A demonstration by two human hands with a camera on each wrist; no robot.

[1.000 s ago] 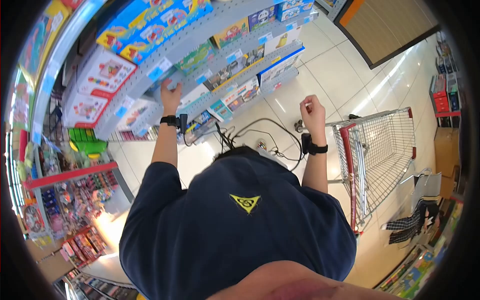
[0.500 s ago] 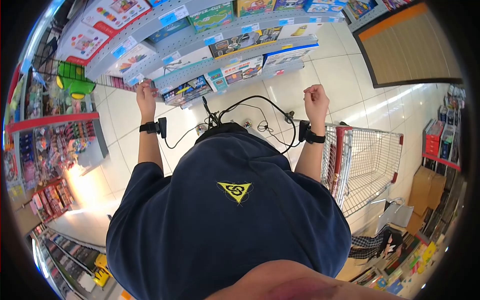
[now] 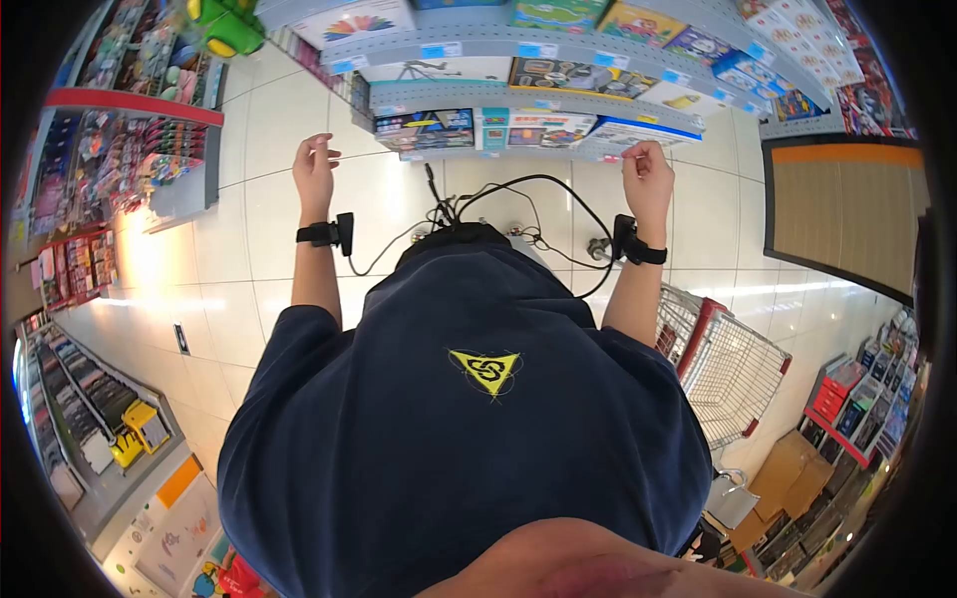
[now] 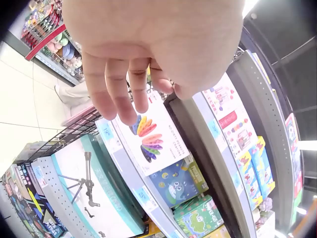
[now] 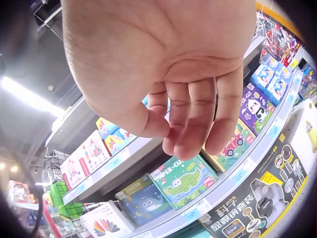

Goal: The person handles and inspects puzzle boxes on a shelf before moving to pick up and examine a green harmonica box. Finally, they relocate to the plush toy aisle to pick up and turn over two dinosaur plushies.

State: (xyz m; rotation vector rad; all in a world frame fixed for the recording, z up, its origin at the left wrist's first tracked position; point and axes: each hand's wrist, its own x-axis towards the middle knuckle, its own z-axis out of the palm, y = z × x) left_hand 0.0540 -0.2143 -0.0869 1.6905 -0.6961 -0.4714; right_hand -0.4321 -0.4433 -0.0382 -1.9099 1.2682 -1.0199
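Observation:
My left hand (image 3: 315,174) hangs in front of the shelf's left end, over the tiled floor, with nothing in its loosely bent fingers. In the left wrist view, the fingers of this hand (image 4: 148,49) overlap a white crayon box (image 4: 168,134); a box with a tripod picture (image 4: 81,181) stands on the tier below. My right hand (image 3: 648,184) is held up before the shelf, fingers relaxed and holding nothing. Beyond the right hand (image 5: 163,59), the right wrist view shows a green paper-cut box with a crocodile (image 5: 183,181) and a microscope kit box (image 5: 267,201).
Grey shelving (image 3: 394,50) with boxed toys spans the front. A shopping cart (image 3: 743,384) stands close at my right. A brown panel with an orange strip (image 3: 837,204) is further right. Black cables (image 3: 543,179) loop before my body. Red-edged racks (image 3: 140,105) stand at left.
My left hand has drawn back from among the boxes on the shelf and now hangs over the floor. The head view has turned, so the shelf lies straight ahead. My right hand stays raised and empty.

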